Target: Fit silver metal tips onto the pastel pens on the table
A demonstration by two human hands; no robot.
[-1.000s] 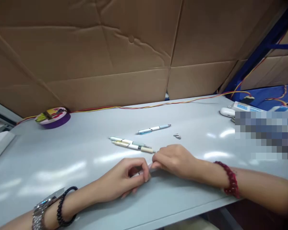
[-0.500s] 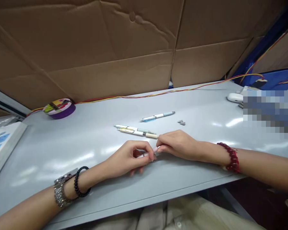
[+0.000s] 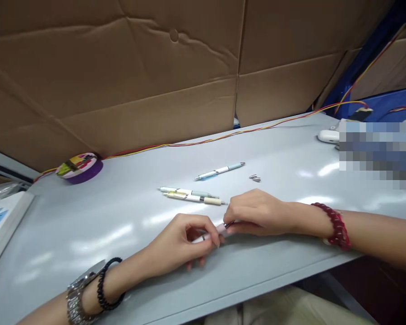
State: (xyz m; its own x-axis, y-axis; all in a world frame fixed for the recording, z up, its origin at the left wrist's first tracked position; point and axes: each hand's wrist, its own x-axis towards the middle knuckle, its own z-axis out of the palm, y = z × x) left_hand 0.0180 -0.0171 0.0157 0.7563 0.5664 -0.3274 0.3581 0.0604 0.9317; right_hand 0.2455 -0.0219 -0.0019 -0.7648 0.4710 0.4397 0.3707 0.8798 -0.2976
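My left hand (image 3: 184,243) grips the barrel of a pink and white pen (image 3: 212,232) just above the grey table (image 3: 88,225). My right hand (image 3: 253,212) pinches the pen's metal tip end, fingertips touching the left hand's. Beyond the hands lie a green pen (image 3: 186,192) and a cream pen (image 3: 194,198) side by side. A blue and white pen (image 3: 219,170) lies farther back. Two small metal tips (image 3: 255,178) rest to its right.
A purple tape roll (image 3: 79,167) sits at the back left. A red and yellow cable (image 3: 203,142) runs along the cardboard wall (image 3: 138,76). A white tray (image 3: 0,221) sits at the left edge, and a white device (image 3: 328,135) at the right.
The view shifted slightly. My hands stayed together on the pink pen, and the metal tip now shows at my right fingertips.
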